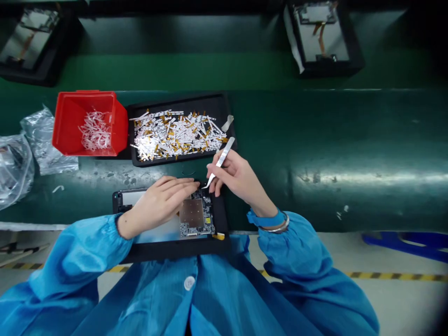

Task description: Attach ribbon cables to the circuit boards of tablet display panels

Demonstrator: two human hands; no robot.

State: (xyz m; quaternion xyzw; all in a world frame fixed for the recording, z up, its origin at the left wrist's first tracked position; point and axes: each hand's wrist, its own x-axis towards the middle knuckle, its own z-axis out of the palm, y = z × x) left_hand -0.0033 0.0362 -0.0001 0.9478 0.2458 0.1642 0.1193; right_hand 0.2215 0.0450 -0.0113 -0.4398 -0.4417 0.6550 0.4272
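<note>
A tablet with its inside bare [164, 232] lies in a black holder [157, 252] at the table's front edge. Its circuit board [206, 228] carries a brownish metal shield [192, 213]. My left hand [164, 200] rests flat across the tablet, fingers stretched toward the board's upper edge. Pinched in my right hand [233, 175] are bent-tip metal tweezers [224, 153], whose tip points at the board's top edge beside my left fingertips. Whether the tip grips anything is too small to tell. A yellow tab [219, 236] sticks out at the holder's lower right.
Behind the tablet, a black tray [182, 100] holds many white-and-amber flex strips [178, 133]. Left of it stands a red bin [121, 123] with white scraps [95, 133]. Plastic bags [49, 144] lie far left. Two more opened tablets [324, 39] [30, 39] sit in black holders at the back.
</note>
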